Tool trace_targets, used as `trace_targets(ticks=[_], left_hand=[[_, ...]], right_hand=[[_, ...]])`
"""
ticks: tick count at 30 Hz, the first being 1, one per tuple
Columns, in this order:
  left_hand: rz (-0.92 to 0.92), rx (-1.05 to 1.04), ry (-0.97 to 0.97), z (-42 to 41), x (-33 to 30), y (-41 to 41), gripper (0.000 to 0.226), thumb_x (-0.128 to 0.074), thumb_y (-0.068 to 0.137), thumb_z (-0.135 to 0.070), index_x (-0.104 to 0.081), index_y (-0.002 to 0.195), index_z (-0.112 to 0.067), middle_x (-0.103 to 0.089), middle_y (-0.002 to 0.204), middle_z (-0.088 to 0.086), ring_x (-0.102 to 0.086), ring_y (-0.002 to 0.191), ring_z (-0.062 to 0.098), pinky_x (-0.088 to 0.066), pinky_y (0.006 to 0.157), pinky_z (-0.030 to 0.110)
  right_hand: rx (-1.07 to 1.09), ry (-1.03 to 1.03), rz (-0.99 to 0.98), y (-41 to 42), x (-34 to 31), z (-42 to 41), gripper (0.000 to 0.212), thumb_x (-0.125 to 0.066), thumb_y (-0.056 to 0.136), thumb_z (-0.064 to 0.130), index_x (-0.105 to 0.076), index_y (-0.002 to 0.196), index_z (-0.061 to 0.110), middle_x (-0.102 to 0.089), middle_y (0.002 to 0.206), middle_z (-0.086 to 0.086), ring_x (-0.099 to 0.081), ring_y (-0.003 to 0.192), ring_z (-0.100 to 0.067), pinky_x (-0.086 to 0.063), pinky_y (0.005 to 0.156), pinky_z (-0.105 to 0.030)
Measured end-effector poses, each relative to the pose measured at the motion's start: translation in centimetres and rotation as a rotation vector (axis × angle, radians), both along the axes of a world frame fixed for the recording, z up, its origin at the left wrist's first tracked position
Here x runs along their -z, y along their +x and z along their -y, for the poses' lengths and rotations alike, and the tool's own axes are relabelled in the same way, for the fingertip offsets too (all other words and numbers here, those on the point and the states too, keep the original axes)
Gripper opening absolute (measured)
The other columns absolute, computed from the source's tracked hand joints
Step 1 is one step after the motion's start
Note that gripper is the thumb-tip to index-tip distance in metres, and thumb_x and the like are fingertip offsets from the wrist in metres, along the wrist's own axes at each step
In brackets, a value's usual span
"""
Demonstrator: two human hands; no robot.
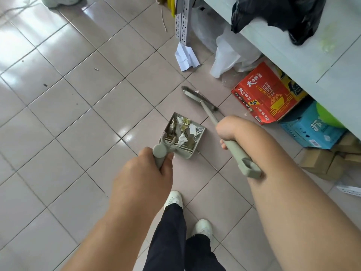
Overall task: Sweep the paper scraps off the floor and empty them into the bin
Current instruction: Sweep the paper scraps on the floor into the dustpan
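A grey-green dustpan rests on the tiled floor at the centre, filled with torn paper scraps. My left hand is shut on its upright handle. My right hand grips the grey-green broom handle. The broom head lies on the floor just beyond the dustpan, to its right. A larger folded white paper lies further away near a metal rack leg. A few tiny specks dot the tiles at the left. No bin is in view.
A white shelf unit runs along the right with a black plastic bag on it. Under it stand a red carton, a blue carton, brown boxes and a clear plastic bag. My feet stand behind the dustpan.
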State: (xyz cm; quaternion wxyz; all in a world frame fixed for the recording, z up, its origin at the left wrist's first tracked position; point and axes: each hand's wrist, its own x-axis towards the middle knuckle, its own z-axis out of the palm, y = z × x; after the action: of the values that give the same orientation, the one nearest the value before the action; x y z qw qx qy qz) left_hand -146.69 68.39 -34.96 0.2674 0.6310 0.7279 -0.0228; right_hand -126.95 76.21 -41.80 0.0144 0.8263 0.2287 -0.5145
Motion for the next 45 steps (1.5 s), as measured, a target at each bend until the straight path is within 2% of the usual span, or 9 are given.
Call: trace_targets(ticks=[3, 8, 13, 19, 27, 31, 37, 41, 45], left_hand=[[0.002, 0.008, 0.007, -1.4, 0.0, -0.4, 0.039, -0.036, 0.090, -0.051, -0.039, 0.071, -0.017, -0.053, 0.062, 0.001, -0.049, 0.061, 0.030, -0.033, 0.049, 0.032], [0.001, -0.011, 0.004, -3.3, -0.1, -0.1, 0.039, -0.035, 0.090, -0.051, -0.041, 0.075, -0.015, -0.053, 0.063, 0.001, -0.049, 0.063, 0.030, -0.034, 0.051, 0.032], [-0.009, -0.067, -0.004, -5.6, -0.2, 0.9, 0.041, -0.034, 0.089, -0.052, -0.039, 0.071, -0.016, -0.053, 0.063, 0.002, -0.051, 0.064, 0.032, -0.035, 0.051, 0.032], [-0.050, -0.112, -0.015, -7.4, -0.1, 2.0, 0.044, -0.033, 0.088, -0.056, -0.043, 0.075, -0.015, -0.055, 0.064, 0.004, -0.053, 0.063, 0.030, -0.038, 0.051, 0.032], [-0.019, -0.198, 0.000, -8.7, -0.2, 1.8, 0.041, -0.037, 0.089, -0.052, -0.041, 0.073, -0.015, -0.054, 0.064, 0.003, -0.049, 0.062, 0.030, -0.036, 0.051, 0.032], [0.002, -0.230, 0.020, -10.5, -0.1, 1.7, 0.040, -0.037, 0.089, -0.052, -0.038, 0.069, -0.017, -0.052, 0.063, 0.003, -0.049, 0.064, 0.032, -0.035, 0.052, 0.033], [0.026, -0.257, 0.069, -13.5, 0.4, 1.4, 0.039, -0.039, 0.089, -0.051, -0.041, 0.071, -0.016, -0.047, 0.061, -0.001, -0.045, 0.064, 0.030, -0.030, 0.053, 0.032], [0.030, -0.263, 0.067, -14.9, 0.4, 1.5, 0.040, -0.039, 0.090, -0.051, -0.038, 0.067, -0.019, -0.047, 0.060, -0.002, -0.043, 0.061, 0.028, -0.027, 0.048, 0.032], [0.022, -0.257, 0.064, -16.0, 0.3, 1.6, 0.042, -0.039, 0.089, -0.051, -0.032, 0.062, -0.020, -0.045, 0.060, -0.003, -0.042, 0.060, 0.026, -0.025, 0.048, 0.031]], right_hand=[[-0.036, -0.130, -0.009, 0.9, -1.3, 1.6, 0.028, -0.036, 0.096, 0.011, -0.053, 0.117, 0.003, -0.053, 0.059, -0.014, -0.049, 0.034, -0.020, -0.045, 0.048, -0.026], [-0.011, -0.080, -0.041, 1.4, -3.4, 2.5, 0.021, -0.035, 0.095, 0.013, -0.054, 0.104, 0.009, -0.053, 0.062, -0.013, -0.048, 0.037, -0.020, -0.043, 0.048, -0.022], [-0.062, -0.067, -0.013, 3.1, -2.4, -0.9, 0.029, -0.033, 0.092, 0.008, -0.055, 0.111, 0.005, -0.055, 0.063, -0.013, -0.050, 0.038, -0.021, -0.043, 0.047, -0.021], [-0.212, -0.130, -0.027, 3.5, 0.3, -3.7, 0.032, -0.033, 0.092, 0.007, -0.050, 0.118, 0.003, -0.055, 0.064, -0.017, -0.052, 0.042, -0.023, -0.049, 0.056, -0.032], [-0.232, -0.127, -0.097, 5.5, -4.7, -3.9, 0.024, -0.034, 0.096, 0.011, -0.056, 0.104, 0.010, -0.054, 0.061, -0.012, -0.045, 0.028, -0.017, -0.038, 0.033, -0.013], [-0.194, -0.010, -0.095, 4.2, -3.8, -7.5, 0.021, -0.036, 0.094, 0.011, -0.056, 0.100, 0.009, -0.053, 0.061, -0.012, -0.046, 0.032, -0.019, -0.042, 0.042, -0.021], [-0.259, 0.105, -0.030, 1.9, -1.4, -14.4, 0.025, -0.034, 0.092, 0.005, -0.054, 0.106, 0.000, -0.055, 0.060, -0.015, -0.050, 0.032, -0.021, -0.043, 0.040, -0.021], [-0.313, 0.089, 0.009, 0.6, 1.0, -18.1, 0.034, -0.034, 0.093, 0.003, -0.047, 0.123, -0.007, -0.055, 0.059, -0.016, -0.054, 0.044, -0.025, -0.055, 0.063, -0.039], [-0.349, 0.022, 0.043, -0.4, 2.7, -19.9, 0.038, -0.032, 0.094, 0.003, -0.044, 0.129, -0.008, -0.054, 0.059, -0.017, -0.052, 0.048, -0.025, -0.053, 0.070, -0.041]])
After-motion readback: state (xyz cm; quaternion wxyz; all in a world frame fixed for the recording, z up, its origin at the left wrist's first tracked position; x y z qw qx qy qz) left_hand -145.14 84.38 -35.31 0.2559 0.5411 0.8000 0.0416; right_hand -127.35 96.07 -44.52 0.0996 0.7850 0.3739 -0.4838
